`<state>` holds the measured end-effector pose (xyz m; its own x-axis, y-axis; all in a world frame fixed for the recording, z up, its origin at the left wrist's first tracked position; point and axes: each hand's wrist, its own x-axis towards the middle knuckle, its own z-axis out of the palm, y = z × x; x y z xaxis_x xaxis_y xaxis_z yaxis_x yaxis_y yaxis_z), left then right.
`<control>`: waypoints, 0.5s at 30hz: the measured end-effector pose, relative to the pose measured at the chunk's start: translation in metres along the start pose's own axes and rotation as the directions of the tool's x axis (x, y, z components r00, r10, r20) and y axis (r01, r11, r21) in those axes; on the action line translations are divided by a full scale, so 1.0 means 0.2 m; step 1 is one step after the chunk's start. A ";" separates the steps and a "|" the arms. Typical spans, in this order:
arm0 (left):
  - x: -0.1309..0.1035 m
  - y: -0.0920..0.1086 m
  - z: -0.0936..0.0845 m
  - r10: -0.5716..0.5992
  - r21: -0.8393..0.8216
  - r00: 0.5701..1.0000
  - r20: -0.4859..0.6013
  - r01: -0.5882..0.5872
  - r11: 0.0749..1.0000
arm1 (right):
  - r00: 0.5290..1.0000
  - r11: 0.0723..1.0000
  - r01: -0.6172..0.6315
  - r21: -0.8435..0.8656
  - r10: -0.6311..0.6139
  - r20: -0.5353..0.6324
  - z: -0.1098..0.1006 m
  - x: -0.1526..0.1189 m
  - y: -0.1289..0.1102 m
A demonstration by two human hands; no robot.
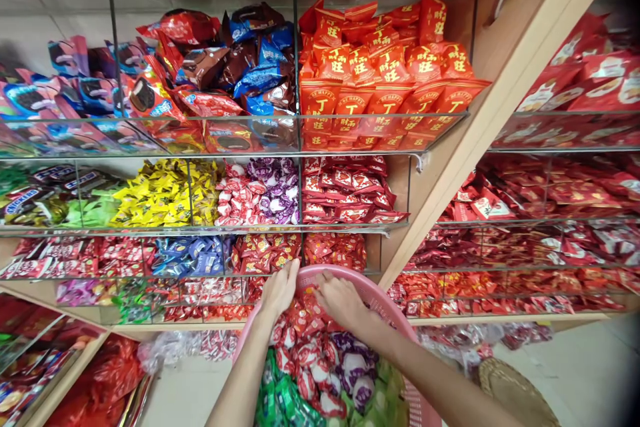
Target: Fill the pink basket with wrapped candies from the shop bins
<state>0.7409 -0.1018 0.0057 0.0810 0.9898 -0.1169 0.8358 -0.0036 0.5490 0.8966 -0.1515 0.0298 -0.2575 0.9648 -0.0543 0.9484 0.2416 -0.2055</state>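
A pink plastic basket (pixel 395 307) full of wrapped candies is in front of me at the bottom centre. My left hand (pixel 281 288) is closed on its far left rim, beside the lowest shelves. Inside the basket, my right hand (pixel 341 300) is curled with its fingertips over red-wrapped candies (pixel 305 312); whether it pinches one is hidden. Nearer me in the basket are red-and-white candies (pixel 313 367), purple-and-white candies (pixel 357 373), green candies (pixel 285 393) and pale green ones (pixel 385 393).
Tiered shelves with clear dividers hold red snack packets (pixel 390 93), yellow candies (pixel 167 193), blue packets (pixel 195 255) and more red candies (pixel 335 250) just beyond the basket. A slanting wooden upright (pixel 500 113) parts the bays. On the floor lie plastic bags (pixel 175 350) and a woven round item (pixel 515 390).
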 end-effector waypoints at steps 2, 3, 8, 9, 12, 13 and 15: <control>0.00 0.00 0.01 0.011 -0.003 1.000 -0.005 -0.011 1.000 | 0.997 0.996 0.074 -0.041 -0.074 -0.014 -0.01 -0.04 0.09; 0.00 0.00 0.01 0.018 -0.002 1.000 -0.007 -0.018 1.000 | 0.993 0.992 0.115 -0.053 -0.117 -0.028 0.00 -0.07 0.12; 0.00 0.00 0.01 0.035 0.016 0.999 -0.015 -0.034 0.999 | 0.986 0.989 0.143 -0.048 -0.146 -0.076 0.13 -0.15 0.20; 0.00 0.00 0.01 0.036 0.021 0.999 -0.015 -0.035 0.999 | 0.989 0.991 0.123 -0.055 -0.127 -0.075 0.16 -0.16 0.20; 0.00 0.00 0.02 0.035 0.035 0.999 -0.013 -0.034 0.999 | 0.994 0.994 0.065 -0.091 -0.072 -0.085 0.20 -0.14 0.22; 0.00 0.00 0.02 0.035 0.038 0.999 -0.013 -0.034 0.999 | 0.994 0.994 0.049 -0.100 -0.059 -0.095 0.20 -0.13 0.22; 0.00 0.00 0.02 0.033 0.044 0.999 -0.013 -0.032 0.998 | 0.992 0.994 0.035 -0.107 -0.047 -0.116 0.21 -0.12 0.23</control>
<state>0.7423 -0.1021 0.0022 0.1013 0.9910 -0.0876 0.8560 -0.0419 0.5153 0.9383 -0.1670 -0.0188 -0.2787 0.9579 0.0694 0.9532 0.2847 -0.1014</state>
